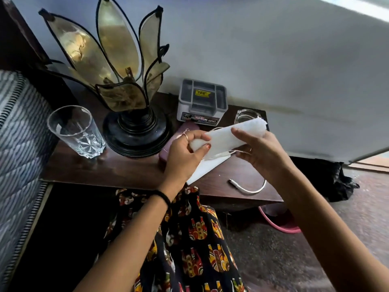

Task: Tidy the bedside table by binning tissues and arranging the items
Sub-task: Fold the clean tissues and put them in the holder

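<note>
Both hands hold a white folded face mask (227, 137) above the dark wooden bedside table (105, 167). My left hand (185, 152) pinches its left end and my right hand (259, 148) grips its right end; thin ear loops hang below it. A white flat sheet (205, 168) lies on the table under the hands. A white cable (249, 186) lies near the table's front right edge. A maroon case (168, 148) sits partly hidden behind my left hand.
A petal-shaped lamp (126, 81) on a black base stands at the back. An empty drinking glass (77, 131) is left of it. A grey lidded box (202, 102) and a glass ashtray (248, 116) stand at the rear right. A pink basin (280, 226) sits on the floor under the table; a black bag (334, 180) lies to the right.
</note>
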Demonstrator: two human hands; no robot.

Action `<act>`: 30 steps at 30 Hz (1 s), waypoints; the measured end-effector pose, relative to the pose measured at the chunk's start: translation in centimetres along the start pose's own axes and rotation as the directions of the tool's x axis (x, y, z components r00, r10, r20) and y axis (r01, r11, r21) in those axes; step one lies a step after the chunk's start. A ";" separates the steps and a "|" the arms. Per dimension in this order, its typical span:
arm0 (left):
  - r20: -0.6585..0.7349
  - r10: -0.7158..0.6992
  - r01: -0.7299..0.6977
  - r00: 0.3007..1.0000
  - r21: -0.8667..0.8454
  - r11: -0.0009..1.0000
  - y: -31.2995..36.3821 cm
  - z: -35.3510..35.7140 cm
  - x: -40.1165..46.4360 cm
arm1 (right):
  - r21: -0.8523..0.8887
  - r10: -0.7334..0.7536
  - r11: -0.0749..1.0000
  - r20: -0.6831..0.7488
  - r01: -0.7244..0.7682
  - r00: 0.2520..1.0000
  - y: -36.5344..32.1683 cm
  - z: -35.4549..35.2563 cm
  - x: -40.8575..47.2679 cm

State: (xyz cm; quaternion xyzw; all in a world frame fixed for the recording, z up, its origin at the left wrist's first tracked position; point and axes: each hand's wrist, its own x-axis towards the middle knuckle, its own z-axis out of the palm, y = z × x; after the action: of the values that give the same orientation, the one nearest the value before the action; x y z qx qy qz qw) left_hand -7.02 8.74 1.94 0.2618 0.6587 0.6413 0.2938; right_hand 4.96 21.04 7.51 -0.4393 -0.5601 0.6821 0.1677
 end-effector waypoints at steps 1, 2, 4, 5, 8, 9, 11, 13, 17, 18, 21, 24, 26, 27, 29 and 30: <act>-0.012 0.048 -0.048 0.999 0.051 0.998 -0.3 -0.1 0.2 | -0.005 -0.019 1.000 -0.039 0.018 0.999 -0.1 0.2 0.5; -0.021 0.091 -0.089 0.996 0.091 0.992 -0.6 -0.2 0.3 | -0.021 -0.040 0.999 -0.064 0.039 0.997 -0.3 0.4 0.9; -0.037 0.150 -0.144 0.988 0.127 0.981 -0.9 -0.6 0.3 | -0.066 -0.116 0.992 -0.109 0.109 0.987 -1.3 0.8 1.8; -0.062 0.178 -0.168 0.982 0.143 0.975 -1.1 -0.9 0.2 | -0.101 -0.178 0.981 -0.146 0.164 0.973 -2.2 0.8 2.5; -0.210 0.287 -0.239 0.935 0.225 0.944 -1.1 -2.6 -0.4 | -0.254 -0.398 0.908 -0.283 0.332 0.873 -5.4 0.7 5.0; -0.253 0.326 -0.264 0.911 0.250 0.932 -1.1 -3.2 -0.6 | -0.293 -0.461 0.878 -0.308 0.378 0.832 -6.5 0.7 5.9; -0.313 0.370 -0.280 0.875 0.296 0.913 -1.3 -4.1 -1.0 | -0.354 -0.546 0.828 -0.328 0.435 0.771 -7.9 0.9 7.5; -0.347 0.375 -0.263 0.860 0.329 0.907 -1.7 -4.6 -1.3 | -0.427 -0.599 0.785 -0.338 0.450 0.725 -8.4 1.4 8.9; -0.349 0.358 -0.222 0.866 0.373 0.901 -2.3 -4.8 -1.6 | -0.564 -0.657 0.713 -0.328 0.417 0.679 -7.8 2.6 10.7; -0.340 0.358 -0.222 0.870 0.378 0.899 -2.4 -4.8 -1.6 | -0.569 -0.660 0.710 -0.334 0.415 0.673 -7.5 2.7 11.1; -0.307 0.361 -0.232 0.881 0.385 0.893 -2.5 -4.5 -1.6 | -0.555 -0.654 0.725 -0.366 0.409 0.662 -7.0 2.5 11.9; -0.280 0.401 -0.262 0.872 0.426 0.866 -2.5 -4.2 -1.7 | -0.560 -0.639 0.735 -0.385 0.382 0.666 -6.4 2.4 12.4; -0.270 0.418 -0.278 0.867 0.434 0.857 -2.5 -4.0 -1.7 | -0.596 -0.646 0.718 -0.382 0.358 0.661 -6.2 2.4 12.7; -0.266 0.421 -0.282 0.867 0.434 0.856 -2.5 -4.0 -1.7 | -0.615 -0.650 0.708 -0.379 0.346 0.658 -6.2 2.6 12.8; -0.263 0.419 -0.281 0.869 0.435 0.855 -2.6 -4.0 -1.7 | -0.660 -0.659 0.678 -0.350 0.323 0.666 -6.0 2.9 13.0; -0.264 0.416 -0.276 0.870 0.439 0.855 -2.6 -4.0 -1.6 | -0.684 -0.658 0.660 -0.327 0.310 0.679 -5.8 3.1 13.1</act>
State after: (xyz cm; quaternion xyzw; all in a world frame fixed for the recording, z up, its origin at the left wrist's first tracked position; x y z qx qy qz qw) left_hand -8.68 4.71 -0.59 0.3123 0.7547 0.5770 -0.0079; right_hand -6.35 30.45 7.36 -0.4698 -0.7655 0.2471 0.3635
